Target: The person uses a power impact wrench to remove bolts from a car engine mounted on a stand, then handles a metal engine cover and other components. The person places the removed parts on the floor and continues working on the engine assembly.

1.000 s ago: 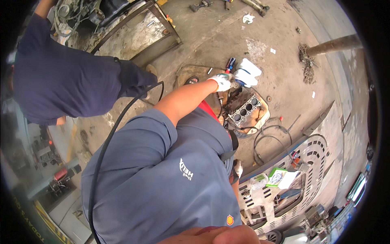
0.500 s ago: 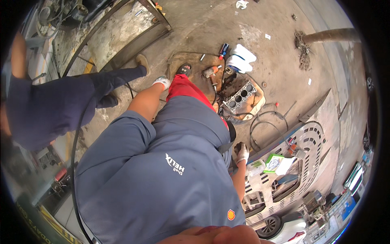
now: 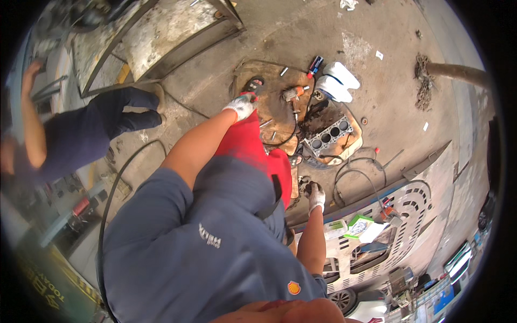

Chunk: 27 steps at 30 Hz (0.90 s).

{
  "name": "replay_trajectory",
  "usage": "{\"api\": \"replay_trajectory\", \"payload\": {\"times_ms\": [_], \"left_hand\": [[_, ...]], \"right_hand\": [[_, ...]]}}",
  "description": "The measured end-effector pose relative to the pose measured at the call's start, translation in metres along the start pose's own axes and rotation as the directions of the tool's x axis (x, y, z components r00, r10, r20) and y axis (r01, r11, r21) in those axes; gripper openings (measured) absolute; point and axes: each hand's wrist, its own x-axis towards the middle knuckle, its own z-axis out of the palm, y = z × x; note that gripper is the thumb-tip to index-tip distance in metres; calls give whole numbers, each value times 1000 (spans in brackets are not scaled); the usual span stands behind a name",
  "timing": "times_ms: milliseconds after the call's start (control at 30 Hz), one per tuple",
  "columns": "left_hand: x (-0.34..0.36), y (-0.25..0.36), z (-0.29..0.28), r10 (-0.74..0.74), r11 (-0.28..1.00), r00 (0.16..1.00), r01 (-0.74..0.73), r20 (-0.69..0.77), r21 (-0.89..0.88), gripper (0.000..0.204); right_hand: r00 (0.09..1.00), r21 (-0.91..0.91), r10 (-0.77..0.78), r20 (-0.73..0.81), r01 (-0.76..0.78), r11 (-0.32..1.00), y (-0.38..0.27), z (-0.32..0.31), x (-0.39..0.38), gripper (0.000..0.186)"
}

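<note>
My left hand, in a whitish glove, is over my red trouser leg at the knee; its fingers are too unclear to read. My right hand is low on the right, in a white glove with blackened fingers. Those fingers look curled, and what they may hold cannot be made out. A small dark metal part lies close beyond it. Farther off, an engine block with a row of round bores lies on a stained mat. An orange-and-grey power tool rests left of the block, its hose running toward me.
Two white containers and a blue-and-red bottle stand beyond the block. A perforated metal panel to the right bears a green-and-white box. Black hose loops on the floor. At left are a co-worker and a metal frame table.
My left hand has moved forward and right onto my knee. My right hand has shifted slightly up and left. The co-worker's arm is raised, and my view has turned.
</note>
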Motion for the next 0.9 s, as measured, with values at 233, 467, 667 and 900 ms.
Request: {"api": "replay_trajectory", "payload": {"times_ms": [233, 467, 667, 900], "left_hand": [[154, -64, 59, -102, 983, 990, 85, 96, 162, 55], [404, -94, 140, -50, 856, 998, 30, 24, 516, 57], [539, -86, 185, 49, 904, 997, -69, 56, 423, 58], [618, -94, 230, 224, 873, 964, -133, -143, 470, 47]], "right_hand": [[973, -141, -160, 164, 183, 973, -53, 128, 100, 43], [914, -693, -404, 48, 322, 645, -34, 278, 367, 74], [762, -893, -645, 65, 333, 304, -54, 362, 538, 78], [808, -883, -589, 4, 279, 377, -63, 383, 593, 64]]}}
